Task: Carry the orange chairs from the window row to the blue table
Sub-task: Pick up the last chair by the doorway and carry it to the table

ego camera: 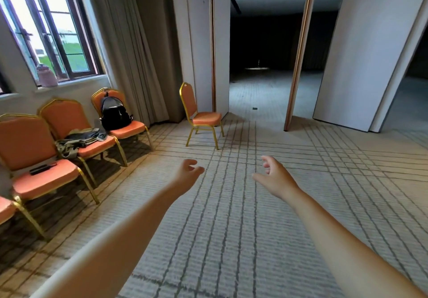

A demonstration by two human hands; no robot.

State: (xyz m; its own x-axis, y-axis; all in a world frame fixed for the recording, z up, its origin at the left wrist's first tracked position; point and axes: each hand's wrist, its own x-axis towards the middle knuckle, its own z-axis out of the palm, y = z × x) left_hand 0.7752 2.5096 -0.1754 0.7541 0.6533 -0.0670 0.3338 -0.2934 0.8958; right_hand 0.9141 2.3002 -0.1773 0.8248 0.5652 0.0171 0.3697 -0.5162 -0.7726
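Left hand (188, 170) and right hand (275, 177) empty, fingers loosely spread, facing lone chair (201, 117) at 12 o'clock; row chairs (25, 140) at 9 o'clock bear backpack (114, 112) and clothes (78, 139), likely to slide off if lifted uncleared.

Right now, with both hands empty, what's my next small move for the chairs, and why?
Probably step forward and grip the lone chair by the partition at its back. Your left hand and right hand are open and point that way. Its seat is bare, whereas the window chairs hold a backpack, clothes and a small dark item.
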